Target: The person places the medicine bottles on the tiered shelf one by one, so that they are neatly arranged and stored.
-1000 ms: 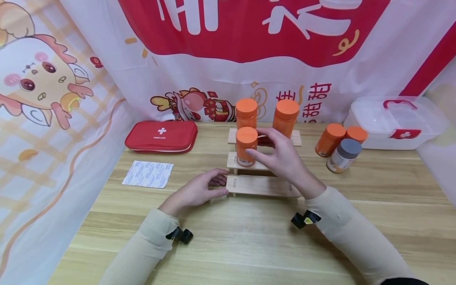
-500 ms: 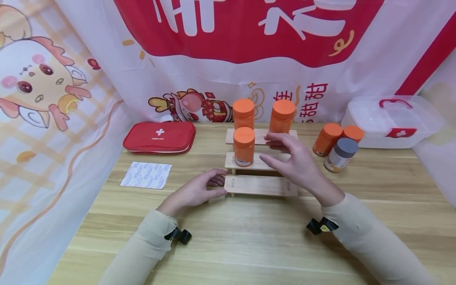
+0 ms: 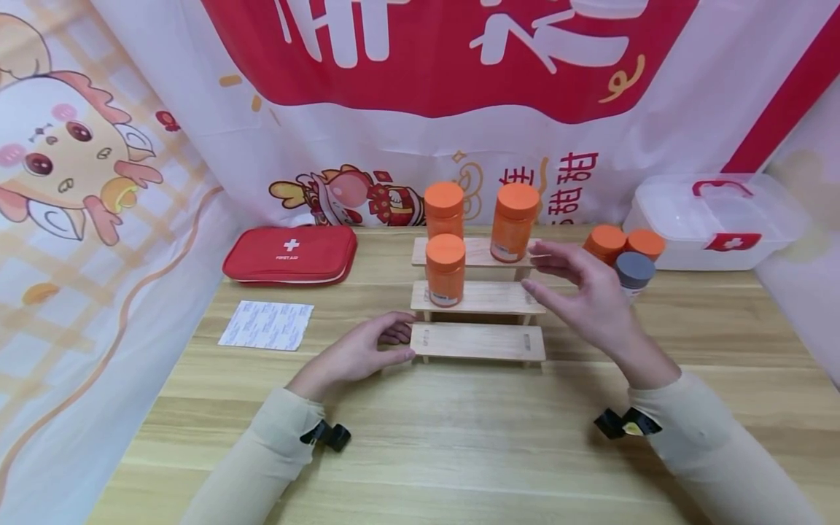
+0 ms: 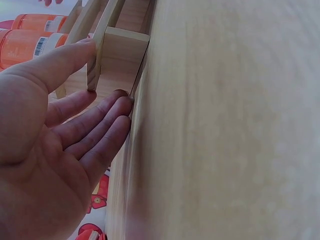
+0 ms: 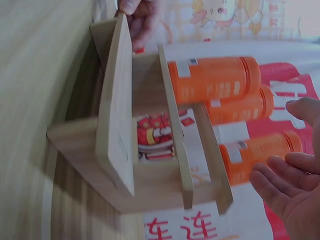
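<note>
A three-step wooden display stand (image 3: 477, 343) stands on the table. Its left end is held by my left hand (image 3: 357, 350), the thumb at the lowest board's front corner and the fingers at its side, as the left wrist view shows. One orange bottle (image 3: 445, 270) is upright on the middle step's left. On the top step are a left orange bottle (image 3: 443, 210), partly hidden, and a right orange bottle (image 3: 514, 222). My right hand (image 3: 590, 302) hovers right of the stand with parted thumb and fingers, apart from the bottles and holding nothing.
Behind my right hand are two more orange bottles (image 3: 605, 243) and a grey-capped bottle (image 3: 634, 272), partly covered. A clear first-aid box (image 3: 676, 226) stands at the back right. At left lie a red first-aid pouch (image 3: 289, 254) and a printed white packet (image 3: 267, 325).
My right hand has drawn away from the middle-step bottle and moved right past the stand, uncovering the top-right bottle. The left hand stays at the stand. The view has shifted slightly.
</note>
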A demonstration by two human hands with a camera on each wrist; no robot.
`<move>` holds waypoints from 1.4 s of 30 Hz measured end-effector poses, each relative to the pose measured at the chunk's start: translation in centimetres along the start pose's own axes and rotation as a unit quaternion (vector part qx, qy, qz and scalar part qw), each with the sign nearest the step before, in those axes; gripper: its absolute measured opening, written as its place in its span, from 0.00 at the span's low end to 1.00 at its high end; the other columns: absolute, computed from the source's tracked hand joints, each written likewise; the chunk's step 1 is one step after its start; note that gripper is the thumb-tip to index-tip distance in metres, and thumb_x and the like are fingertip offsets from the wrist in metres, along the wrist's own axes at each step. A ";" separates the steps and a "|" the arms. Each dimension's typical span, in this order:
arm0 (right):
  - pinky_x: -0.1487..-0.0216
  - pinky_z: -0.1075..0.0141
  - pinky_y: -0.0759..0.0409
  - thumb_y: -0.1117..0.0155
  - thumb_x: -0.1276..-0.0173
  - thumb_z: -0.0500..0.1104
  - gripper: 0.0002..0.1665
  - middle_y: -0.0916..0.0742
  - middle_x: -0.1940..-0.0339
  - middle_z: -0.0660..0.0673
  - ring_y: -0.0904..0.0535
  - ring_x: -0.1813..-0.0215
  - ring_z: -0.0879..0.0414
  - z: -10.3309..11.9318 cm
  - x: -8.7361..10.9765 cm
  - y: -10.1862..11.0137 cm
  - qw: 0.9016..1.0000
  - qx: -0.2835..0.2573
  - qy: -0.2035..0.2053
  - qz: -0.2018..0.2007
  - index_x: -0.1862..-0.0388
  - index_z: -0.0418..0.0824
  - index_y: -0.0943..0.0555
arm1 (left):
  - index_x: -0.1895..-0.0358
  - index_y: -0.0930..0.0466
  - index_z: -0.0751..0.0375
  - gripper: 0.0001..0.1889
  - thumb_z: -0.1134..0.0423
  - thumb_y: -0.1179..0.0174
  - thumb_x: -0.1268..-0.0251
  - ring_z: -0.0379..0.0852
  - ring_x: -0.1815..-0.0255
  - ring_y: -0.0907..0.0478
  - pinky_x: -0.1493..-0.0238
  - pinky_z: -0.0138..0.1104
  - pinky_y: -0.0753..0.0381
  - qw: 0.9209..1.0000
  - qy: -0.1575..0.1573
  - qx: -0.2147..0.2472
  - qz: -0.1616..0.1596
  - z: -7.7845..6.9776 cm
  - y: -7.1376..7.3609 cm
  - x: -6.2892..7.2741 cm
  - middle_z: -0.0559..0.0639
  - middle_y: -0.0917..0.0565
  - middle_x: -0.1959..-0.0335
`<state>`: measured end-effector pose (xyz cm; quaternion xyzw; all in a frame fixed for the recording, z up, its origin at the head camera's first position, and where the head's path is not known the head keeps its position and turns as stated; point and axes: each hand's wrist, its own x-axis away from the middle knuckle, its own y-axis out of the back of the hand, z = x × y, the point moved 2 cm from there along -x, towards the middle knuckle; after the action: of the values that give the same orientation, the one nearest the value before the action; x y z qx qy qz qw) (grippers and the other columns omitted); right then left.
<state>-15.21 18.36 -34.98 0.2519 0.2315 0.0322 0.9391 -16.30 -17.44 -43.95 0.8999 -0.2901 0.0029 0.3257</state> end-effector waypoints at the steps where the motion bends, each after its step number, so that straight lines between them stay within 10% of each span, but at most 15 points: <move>1: 0.37 0.86 0.23 0.21 0.31 0.35 0.33 0.13 0.35 0.37 0.14 0.36 0.43 -0.1 0.1 0.3 1.000 0.004 -0.005 -0.005 0.29 0.36 0.20 | 0.22 0.29 0.55 0.33 0.54 0.29 0.25 0.48 0.33 0.18 0.25 0.48 0.19 1.000 0.000 0.000 0.000 0.0 0.0 0.0 0.50 0.15 0.36; 16: 0.40 0.87 0.23 0.24 0.27 0.39 0.32 0.14 0.36 0.37 0.18 0.43 0.70 -2.5 1.4 5.0 0.993 0.035 -0.086 -0.077 0.27 0.40 0.21 | 0.22 0.29 0.56 0.33 0.54 0.30 0.25 0.48 0.33 0.18 0.26 0.48 0.19 1.000 -0.001 0.001 -0.001 0.1 0.0 0.0 0.50 0.15 0.36; 42: 0.45 0.91 0.24 0.26 0.25 0.45 0.35 0.16 0.38 0.62 0.20 0.43 0.75 -6.0 3.9 11.1 0.973 0.052 -0.174 -0.143 0.22 0.47 0.23 | 0.23 0.28 0.57 0.32 0.54 0.30 0.24 0.49 0.34 0.17 0.27 0.49 0.18 1.000 -0.008 0.005 0.000 0.3 0.0 0.0 0.51 0.15 0.36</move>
<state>-13.80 31.48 -35.85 0.2660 0.0996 -0.1592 0.9455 -16.31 -17.59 -44.16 0.9015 -0.2928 -0.0031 0.3187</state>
